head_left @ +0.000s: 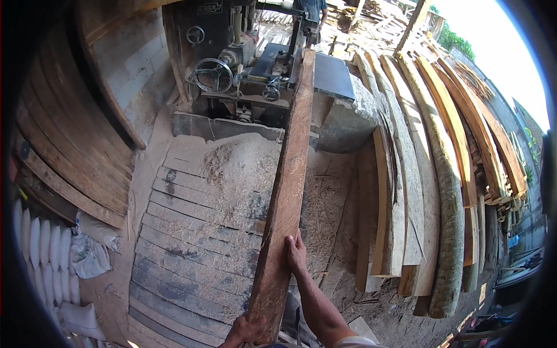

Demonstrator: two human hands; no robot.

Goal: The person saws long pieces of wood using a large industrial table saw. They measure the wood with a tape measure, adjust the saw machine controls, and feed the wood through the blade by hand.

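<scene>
A long, rough-sawn brown wooden beam (pixel 284 185) stretches away from me, its far end at the table of a large sawing machine (pixel 255 64). My left hand (pixel 248 329) grips the beam's left side close to its near end. Farther along, my right hand (pixel 297 254) holds the right side, with part of the fingers hidden by the wood. Dark metal plates (pixel 332 75) form the machine's table around the far end. Handwheels (pixel 213 75) stick out from the machine's front.
Sawdust (pixel 241 165) is heaped on the slatted plank floor (pixel 174 243) before the machine. Long timbers and a log (pixel 447 232) are stacked at the right. Boards (pixel 69 139) lean at the left, above white sacks (pixel 49 249). Another person (pixel 313 11) stands beyond the machine.
</scene>
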